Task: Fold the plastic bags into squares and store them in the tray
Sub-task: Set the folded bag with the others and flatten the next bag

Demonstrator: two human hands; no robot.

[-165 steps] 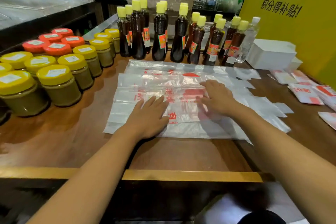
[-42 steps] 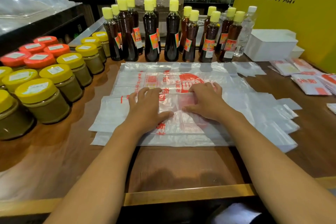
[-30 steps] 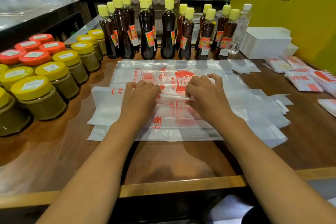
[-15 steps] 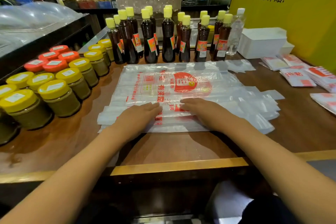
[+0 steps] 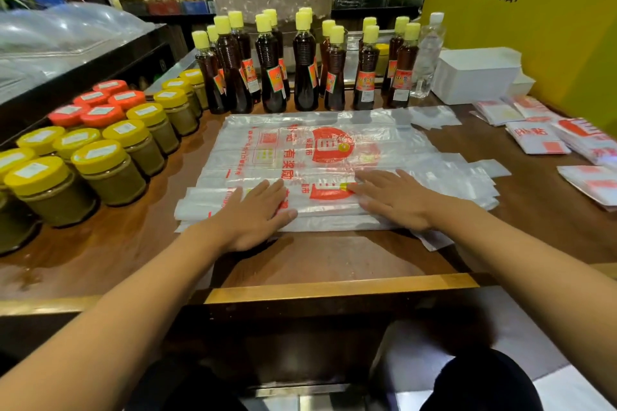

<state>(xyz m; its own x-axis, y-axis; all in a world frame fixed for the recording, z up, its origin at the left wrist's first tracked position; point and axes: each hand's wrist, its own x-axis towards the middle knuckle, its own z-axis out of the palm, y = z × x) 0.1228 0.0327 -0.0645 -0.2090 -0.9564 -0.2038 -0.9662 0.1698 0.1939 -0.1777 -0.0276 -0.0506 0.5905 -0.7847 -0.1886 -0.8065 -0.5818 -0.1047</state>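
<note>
A stack of clear plastic bags with red print lies flat on the brown counter. The nearest bag is folded lengthwise into a narrow strip along the stack's front edge. My left hand presses flat on the strip's left half, fingers apart. My right hand presses flat on its right half. Several folded bag squares lie at the right. The white tray stands at the back right against the yellow wall.
Dark sauce bottles with yellow caps line the back of the counter. Jars with yellow and orange lids fill the left side. The counter's front edge is close to my body.
My hands pinched the bag's far edge, drew it toward me into a narrower strip, and now lie flat on the fold near the stack's front edge.
</note>
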